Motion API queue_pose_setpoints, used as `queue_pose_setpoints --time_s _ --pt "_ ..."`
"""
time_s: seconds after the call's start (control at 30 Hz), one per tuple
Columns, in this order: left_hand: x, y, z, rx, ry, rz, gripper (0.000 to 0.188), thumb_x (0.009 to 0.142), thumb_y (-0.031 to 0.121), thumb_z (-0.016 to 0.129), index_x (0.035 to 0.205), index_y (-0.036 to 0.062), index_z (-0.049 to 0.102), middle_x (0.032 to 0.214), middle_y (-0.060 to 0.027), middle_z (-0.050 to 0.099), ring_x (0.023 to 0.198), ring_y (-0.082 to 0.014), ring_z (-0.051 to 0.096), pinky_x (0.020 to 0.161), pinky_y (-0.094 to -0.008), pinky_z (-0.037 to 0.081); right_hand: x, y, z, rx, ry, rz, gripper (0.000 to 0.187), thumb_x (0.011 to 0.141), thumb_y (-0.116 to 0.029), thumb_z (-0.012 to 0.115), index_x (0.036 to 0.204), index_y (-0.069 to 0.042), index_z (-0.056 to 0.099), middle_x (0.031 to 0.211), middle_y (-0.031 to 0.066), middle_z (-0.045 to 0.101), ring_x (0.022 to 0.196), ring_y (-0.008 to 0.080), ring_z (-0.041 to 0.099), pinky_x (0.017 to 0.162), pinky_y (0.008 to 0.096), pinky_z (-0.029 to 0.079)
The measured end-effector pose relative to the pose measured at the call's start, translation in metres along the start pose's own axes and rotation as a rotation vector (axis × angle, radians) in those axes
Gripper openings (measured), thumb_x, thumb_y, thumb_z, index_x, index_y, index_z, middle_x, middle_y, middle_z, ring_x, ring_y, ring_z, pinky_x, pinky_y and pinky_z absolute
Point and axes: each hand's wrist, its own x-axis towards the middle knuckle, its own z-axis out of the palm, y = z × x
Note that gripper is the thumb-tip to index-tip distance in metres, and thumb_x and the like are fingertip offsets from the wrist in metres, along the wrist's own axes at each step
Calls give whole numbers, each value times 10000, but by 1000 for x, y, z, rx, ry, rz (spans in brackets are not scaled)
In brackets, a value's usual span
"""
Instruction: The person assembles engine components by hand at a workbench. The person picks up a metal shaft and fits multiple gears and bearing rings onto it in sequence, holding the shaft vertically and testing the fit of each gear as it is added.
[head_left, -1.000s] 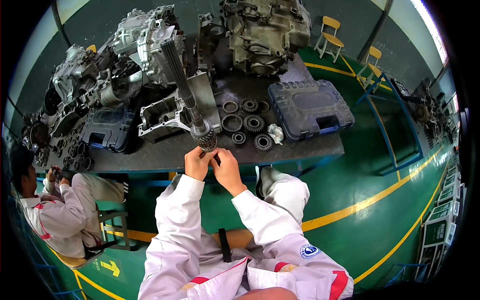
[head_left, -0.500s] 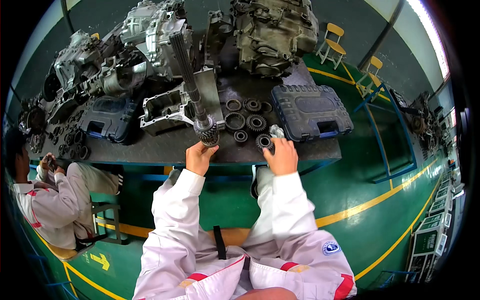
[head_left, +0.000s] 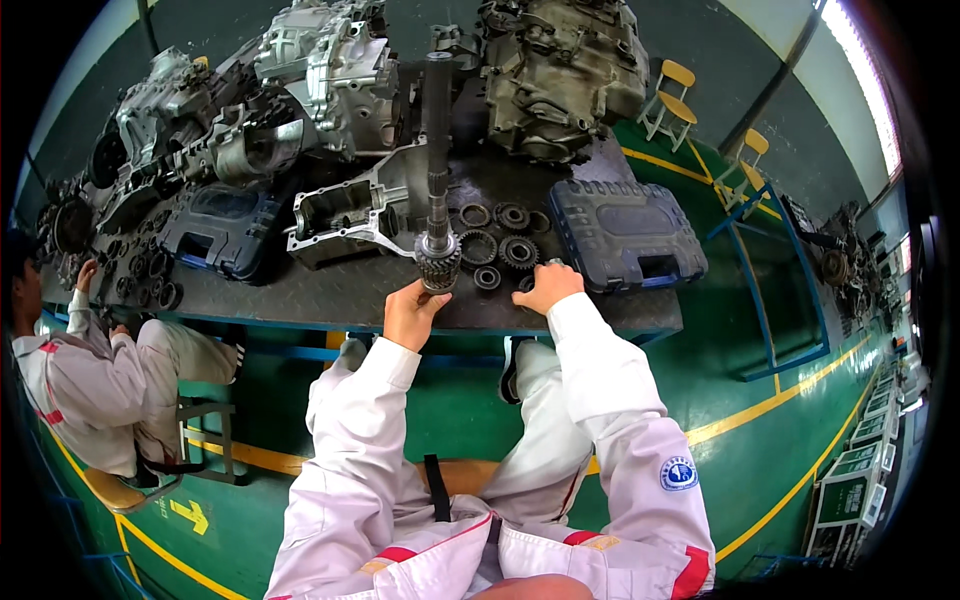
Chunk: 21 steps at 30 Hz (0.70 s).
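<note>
My left hand [head_left: 408, 318] is closed around the lower end of a splined gear shaft [head_left: 437, 205], which stands nearly upright at the table's front edge. A toothed gear sits low on the shaft, just above my fingers. My right hand [head_left: 552, 287] is at the table top with bent fingers beside the loose rings and gears; what lies under its fingertips is mostly hidden. Just beyond it is a toothed gear [head_left: 519, 252]. To its left are a small bearing-like ring [head_left: 487, 278] and a toothed ring [head_left: 477, 247].
A dark tool case [head_left: 632, 225] lies right of my right hand; another case [head_left: 222, 230] lies left. An open metal housing [head_left: 345, 215] stands behind the shaft, with large gearbox casings [head_left: 565, 80] further back. A co-worker [head_left: 95, 390] sits at the left.
The shaft's top has swung from leaning left to nearly upright. My right hand has moved forward over the small gear, now covering most of it. The co-worker has raised a hand.
</note>
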Motion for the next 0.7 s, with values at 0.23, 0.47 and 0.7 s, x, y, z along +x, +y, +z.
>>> queue_pose_setpoints --time_s 0.23,0.47,0.7 --pt "4 2 9 -10 -1 -43 253 870 24 793 1112 -12 729 863 -134 758 752 -132 666 735 -309 535 0 65 12 2068 89 35 435 987 -394 663 1168 2 664 981 141 713 898 262 700 727 426 609" --pt "2 7 1 5 13 -24 243 873 9 786 1105 -18 723 852 -131 750 766 -109 642 728 -309 528 -12 46 -92 2432 268 -756 720 954 -470 711 1397 60 505 1330 251 596 1290 356 568 1138 506 466" --pt "5 -22 11 -90 25 32 209 905 3 770 1109 -26 733 960 -72 779 894 -107 687 804 -295 550 -25 0 -178 2184 595 -973 876 875 -543 780 1442 50 476 1348 210 609 1293 322 586 1165 496 444"
